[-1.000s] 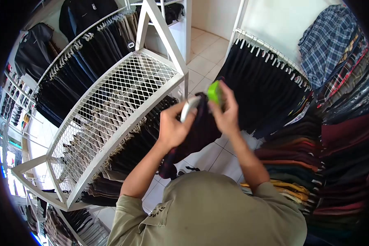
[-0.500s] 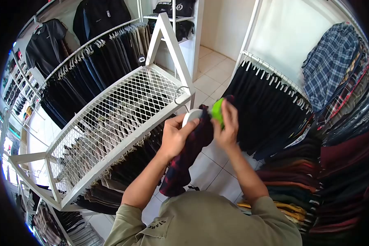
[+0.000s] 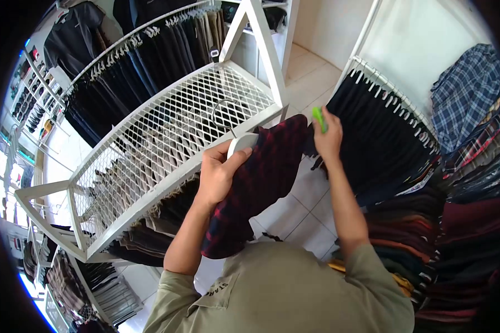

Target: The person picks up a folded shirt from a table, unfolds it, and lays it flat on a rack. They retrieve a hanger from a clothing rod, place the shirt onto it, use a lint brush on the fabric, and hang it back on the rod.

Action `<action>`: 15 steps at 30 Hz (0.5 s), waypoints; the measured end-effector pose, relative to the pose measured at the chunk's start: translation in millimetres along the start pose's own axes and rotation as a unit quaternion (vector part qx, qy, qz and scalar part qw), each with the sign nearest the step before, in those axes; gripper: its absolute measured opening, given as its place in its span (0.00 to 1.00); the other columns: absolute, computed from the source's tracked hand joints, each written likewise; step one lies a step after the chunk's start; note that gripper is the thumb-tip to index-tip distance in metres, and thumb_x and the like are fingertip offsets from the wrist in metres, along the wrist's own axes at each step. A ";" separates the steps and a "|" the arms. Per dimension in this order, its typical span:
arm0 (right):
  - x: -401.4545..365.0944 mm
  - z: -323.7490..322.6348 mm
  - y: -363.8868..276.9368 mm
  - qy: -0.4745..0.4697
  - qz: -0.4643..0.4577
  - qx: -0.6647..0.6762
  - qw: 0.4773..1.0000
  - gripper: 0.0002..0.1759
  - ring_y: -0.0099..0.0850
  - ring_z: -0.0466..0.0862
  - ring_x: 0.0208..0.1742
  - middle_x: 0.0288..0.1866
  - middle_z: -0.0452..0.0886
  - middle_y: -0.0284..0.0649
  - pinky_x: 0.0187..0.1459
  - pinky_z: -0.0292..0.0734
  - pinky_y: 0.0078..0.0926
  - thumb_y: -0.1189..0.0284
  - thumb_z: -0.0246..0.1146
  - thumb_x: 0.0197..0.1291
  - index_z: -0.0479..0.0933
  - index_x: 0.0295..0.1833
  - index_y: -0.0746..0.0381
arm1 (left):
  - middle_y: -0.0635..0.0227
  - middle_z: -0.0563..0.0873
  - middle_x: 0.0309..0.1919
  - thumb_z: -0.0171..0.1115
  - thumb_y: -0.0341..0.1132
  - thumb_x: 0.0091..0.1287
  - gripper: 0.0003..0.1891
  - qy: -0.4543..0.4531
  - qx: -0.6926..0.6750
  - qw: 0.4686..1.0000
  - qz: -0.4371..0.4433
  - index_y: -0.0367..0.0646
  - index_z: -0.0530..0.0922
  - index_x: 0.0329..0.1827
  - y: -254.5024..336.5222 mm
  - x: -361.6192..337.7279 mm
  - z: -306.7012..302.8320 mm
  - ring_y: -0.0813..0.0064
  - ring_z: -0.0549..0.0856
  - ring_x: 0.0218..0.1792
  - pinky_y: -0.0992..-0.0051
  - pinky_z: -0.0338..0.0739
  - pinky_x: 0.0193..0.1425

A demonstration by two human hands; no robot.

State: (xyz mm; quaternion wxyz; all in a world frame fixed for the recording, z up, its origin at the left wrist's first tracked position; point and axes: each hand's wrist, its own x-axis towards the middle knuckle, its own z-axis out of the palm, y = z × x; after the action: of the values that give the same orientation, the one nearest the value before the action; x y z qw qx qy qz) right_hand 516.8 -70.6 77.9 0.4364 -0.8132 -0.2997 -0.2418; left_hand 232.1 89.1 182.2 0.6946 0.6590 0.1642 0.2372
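Observation:
My left hand [image 3: 216, 173] grips a white clothes hanger [image 3: 242, 143] near its hook, thumb on top. A dark red and navy plaid shirt [image 3: 269, 166] hangs from that hanger and slants down toward my body. To the right of the shirt's upper end, my right hand [image 3: 329, 137] is closed around a small bright green object [image 3: 319, 119] whose kind I cannot tell. The hanger's metal hook overlaps the white mesh shelf [image 3: 175, 105] in this view.
Trousers on hangers [image 3: 133, 72] line a curved rail behind the shelf. Black garments [image 3: 372, 122] hang on a rail to the right. A blue plaid shirt [image 3: 466, 100] hangs at far right, above folded or hung dark clothes [image 3: 394, 227]. White floor tiles [image 3: 289, 213] show below.
My right hand with the green object has moved right, away from the hanger. My left hand has shifted slightly left and down, and the plaid shirt now spreads wider.

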 end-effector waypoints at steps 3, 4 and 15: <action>23.7 -8.0 -50.3 -0.022 -0.062 0.110 0.992 0.24 0.46 0.87 0.54 0.53 0.87 0.50 0.58 0.80 0.40 0.68 0.72 0.65 0.83 0.67 0.61 | 0.72 0.90 0.37 0.67 0.32 0.72 0.12 0.024 -0.014 0.999 0.025 0.32 0.88 0.51 -0.5 -8.0 -4.5 0.86 0.82 0.38 0.80 0.75 0.46; 28.0 -4.8 -63.4 -0.031 -0.061 0.109 0.992 0.24 0.46 0.87 0.54 0.53 0.87 0.50 0.58 0.80 0.40 0.68 0.72 0.65 0.83 0.67 0.61 | 0.72 0.90 0.37 0.67 0.32 0.72 0.13 0.016 0.013 1.000 0.010 0.32 0.88 0.52 -3.2 -8.3 -9.6 0.86 0.82 0.38 0.80 0.75 0.47; 71.4 145.8 -96.4 -0.287 -0.151 -0.007 0.946 0.35 0.49 0.85 0.60 0.57 0.87 0.48 0.64 0.78 0.46 0.49 0.78 0.53 0.84 0.64 0.55 | 0.75 0.87 0.34 0.72 0.32 0.71 0.15 0.017 -0.012 1.000 -0.006 0.33 0.86 0.56 -32.7 -15.7 -12.0 0.90 0.79 0.34 0.82 0.73 0.38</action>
State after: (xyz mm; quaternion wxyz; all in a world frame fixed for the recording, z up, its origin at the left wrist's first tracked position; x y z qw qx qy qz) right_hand 518.9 116.1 105.9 0.2843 -0.7963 -0.5301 -0.0634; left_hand 216.2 90.0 147.4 0.7008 0.6458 0.1771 0.2460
